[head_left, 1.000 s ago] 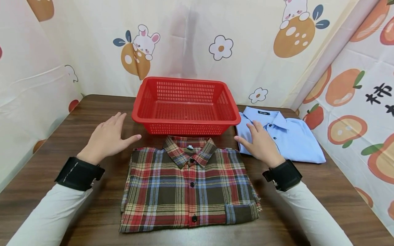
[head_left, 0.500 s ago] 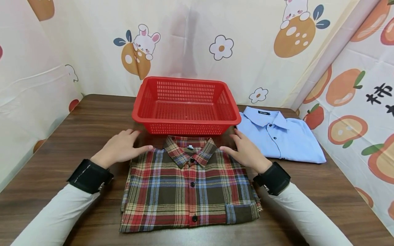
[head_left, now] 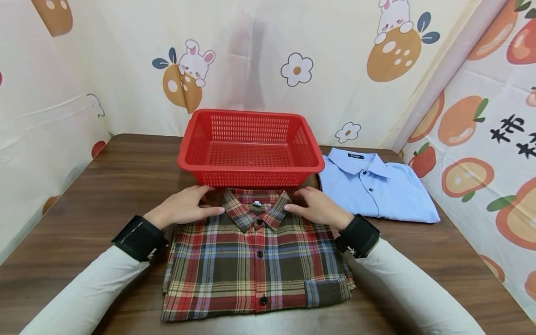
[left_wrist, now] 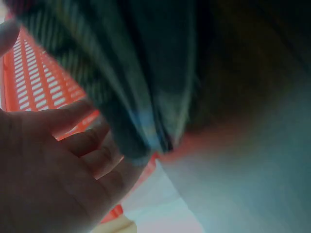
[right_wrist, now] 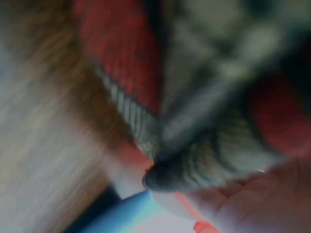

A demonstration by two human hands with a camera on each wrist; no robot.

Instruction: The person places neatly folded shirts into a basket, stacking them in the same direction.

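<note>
A folded plaid shirt (head_left: 234,267) in red, brown, blue and cream lies collar-away before me. My left hand (head_left: 182,209) holds its far left shoulder edge, thumb on top and fingers behind and under the cloth. Across the collar (head_left: 275,211), my right hand (head_left: 320,209) grips the far right shoulder edge likewise, its fingertips partly hidden. In the left wrist view the fingers (left_wrist: 104,155) reach beneath the shirt's layered edge (left_wrist: 124,82). The right wrist view is blurred; folded plaid cloth (right_wrist: 209,155) lies above the palm (right_wrist: 257,199).
A red perforated plastic basket (head_left: 251,177) with nothing in it stands just beyond the collar. Right of it lies a folded light blue shirt (head_left: 393,200). Both rest on a brown wooden table (head_left: 104,186). Printed cloth (head_left: 268,88) hangs behind and at the sides.
Both hands have moved inward and toward me, from beside the basket and over the blue shirt to the plaid shirt's shoulders, and have taken hold there. The view has tipped slightly.
</note>
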